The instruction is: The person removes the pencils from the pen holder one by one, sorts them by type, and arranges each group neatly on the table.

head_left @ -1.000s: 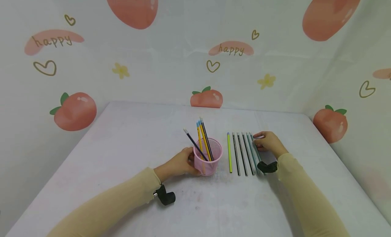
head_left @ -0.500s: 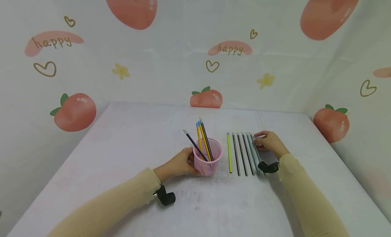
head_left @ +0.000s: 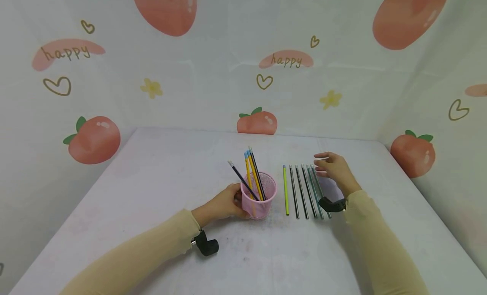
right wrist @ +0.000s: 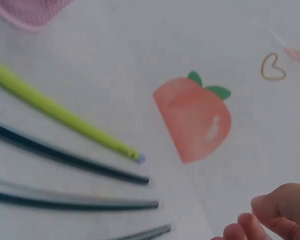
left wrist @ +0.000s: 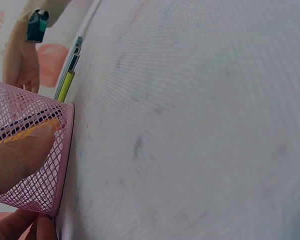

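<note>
My left hand (head_left: 220,207) holds a pink mesh pencil cup (head_left: 259,209), gripping its left side low down. In the left wrist view the thumb (left wrist: 20,162) presses on the mesh wall (left wrist: 45,172), while other fingertips wrap under the far side. Several pencils stand in the cup, among them a yellow pencil (head_left: 254,176) and a black pencil (head_left: 239,176) leaning left. My right hand (head_left: 335,170) is raised over the far end of the rightmost teal pencil (head_left: 323,198), its fingers loosely extended and nothing between them.
To the right of the cup, a lime-green pencil (head_left: 285,191) starts a row on the white table (head_left: 171,159). Several dark pencils (head_left: 300,187) lie beside it, roughly parallel, with eraser ends away from me. Behind the table hangs a peach-printed cloth (head_left: 205,83).
My right hand has lifted off the rightmost pencil and shifted slightly away from me, its fingers straightening. The left hand and the cup have stayed put.
</note>
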The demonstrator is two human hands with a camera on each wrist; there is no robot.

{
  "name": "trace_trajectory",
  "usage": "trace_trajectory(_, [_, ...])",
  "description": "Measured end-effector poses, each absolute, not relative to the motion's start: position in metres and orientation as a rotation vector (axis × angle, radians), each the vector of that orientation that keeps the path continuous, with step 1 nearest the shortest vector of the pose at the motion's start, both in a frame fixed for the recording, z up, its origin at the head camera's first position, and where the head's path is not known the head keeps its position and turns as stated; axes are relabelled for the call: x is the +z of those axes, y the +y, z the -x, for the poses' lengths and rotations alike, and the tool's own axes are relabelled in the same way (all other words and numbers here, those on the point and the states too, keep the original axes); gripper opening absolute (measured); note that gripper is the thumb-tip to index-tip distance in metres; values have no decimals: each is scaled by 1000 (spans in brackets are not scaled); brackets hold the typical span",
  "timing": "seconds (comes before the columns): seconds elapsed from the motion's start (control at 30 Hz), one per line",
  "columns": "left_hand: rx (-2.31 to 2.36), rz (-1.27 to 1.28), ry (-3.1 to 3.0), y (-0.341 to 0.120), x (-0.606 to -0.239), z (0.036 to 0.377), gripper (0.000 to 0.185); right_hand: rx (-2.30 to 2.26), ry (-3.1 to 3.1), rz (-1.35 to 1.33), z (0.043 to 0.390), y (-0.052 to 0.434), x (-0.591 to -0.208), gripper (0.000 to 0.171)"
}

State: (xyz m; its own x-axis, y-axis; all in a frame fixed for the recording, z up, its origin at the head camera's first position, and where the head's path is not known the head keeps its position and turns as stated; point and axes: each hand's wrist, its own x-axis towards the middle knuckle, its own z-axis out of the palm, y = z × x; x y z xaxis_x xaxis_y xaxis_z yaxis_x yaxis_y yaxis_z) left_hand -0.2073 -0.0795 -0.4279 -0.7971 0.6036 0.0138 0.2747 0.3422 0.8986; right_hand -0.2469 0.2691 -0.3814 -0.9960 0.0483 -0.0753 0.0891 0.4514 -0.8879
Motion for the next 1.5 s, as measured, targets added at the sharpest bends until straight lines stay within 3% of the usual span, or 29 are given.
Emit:
trace_trajectory(0.5, [1448,-810,2269,-79,-428,208,62,-1860,2556,123,242,216,-364,41])
trace_trajectory(0.9, [1428,-800,2298,-77,-428,210,63,-1878,2436,525,236,172,-363,36])
trace_trajectory(1.5, [1479,-821,2261,-76,-428,209,64,-1594,2530,621,233,140,-369,30])
